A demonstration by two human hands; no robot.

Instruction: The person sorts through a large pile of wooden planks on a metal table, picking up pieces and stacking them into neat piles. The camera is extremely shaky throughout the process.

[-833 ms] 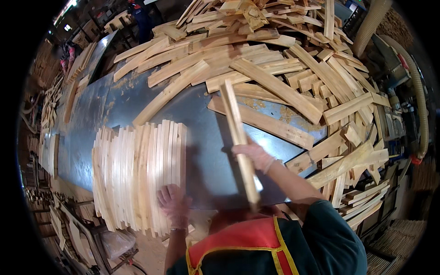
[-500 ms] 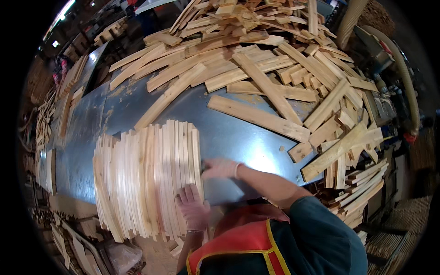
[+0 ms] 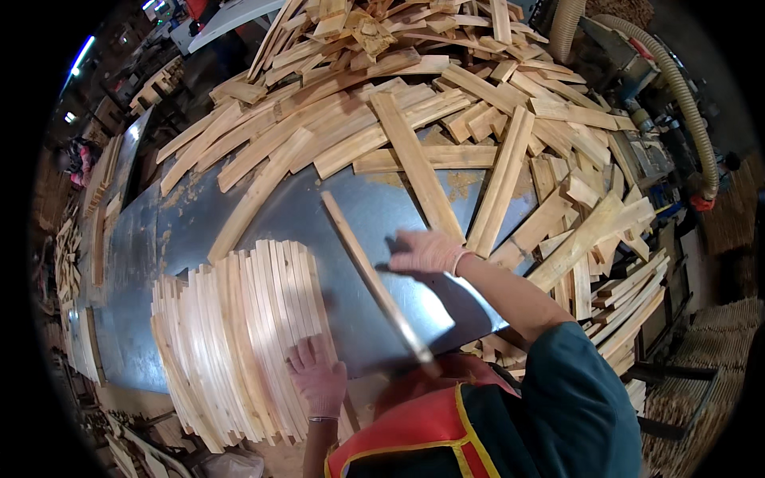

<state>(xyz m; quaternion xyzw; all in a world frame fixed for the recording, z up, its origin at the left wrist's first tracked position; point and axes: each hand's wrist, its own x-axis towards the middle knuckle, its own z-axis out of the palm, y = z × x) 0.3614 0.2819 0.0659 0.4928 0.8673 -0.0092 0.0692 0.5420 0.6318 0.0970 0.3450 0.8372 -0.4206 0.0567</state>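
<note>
My left hand lies flat, fingers apart, on the near end of a row of pale wooden slats standing on edge side by side on a grey metal table. My right hand, gloved, grips a long thin wooden slat near its middle. That slat runs diagonally over the bare metal, right of the row, and its near end is blurred.
A big loose heap of wooden slats covers the far and right side of the table and spills over its right edge. A ribbed hose curves at the far right. More slat stacks lie along the left.
The slat my right hand held 0.8 s ago was set against the row's right side. My right hand then moved right and now holds another slat. My left hand stayed on the row.
</note>
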